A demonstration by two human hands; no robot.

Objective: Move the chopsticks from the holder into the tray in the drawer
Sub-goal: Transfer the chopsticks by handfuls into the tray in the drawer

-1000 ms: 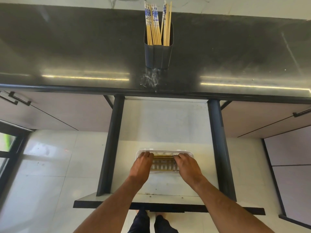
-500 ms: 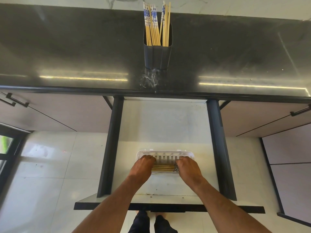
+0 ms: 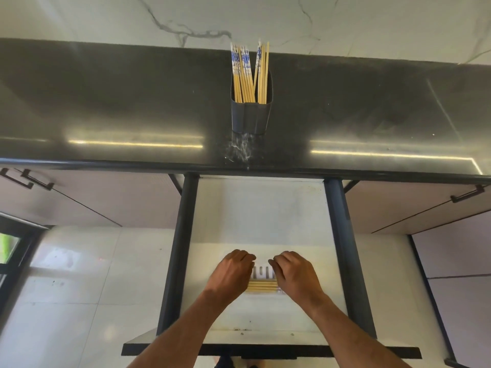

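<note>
Chopsticks (image 3: 249,75) stand in the holder (image 3: 251,118) at upper centre, some lie in the tray (image 3: 261,272) below; your left hand (image 3: 231,274) and right hand (image 3: 295,274), fingers curled, hold nothing I can see; sticks seem light, stiff, slippery, so pinch mid-length

1. This is a home kitchen, seen from above a counter.
2. A dark polished stone countertop (image 3: 132,102) runs across the upper half of the frame, backed by a white marble-veined wall (image 3: 345,19) along the top edge.
3. A dark holder (image 3: 251,116) of chopsticks (image 3: 245,75) stands at upper centre.
4. Pale cabinet fronts with black bar handles (image 3: 467,193) sit under the counter at left and right.
5. An open white drawer (image 3: 260,213) fills lower centre, over glossy floor tiles (image 3: 79,301).
</note>
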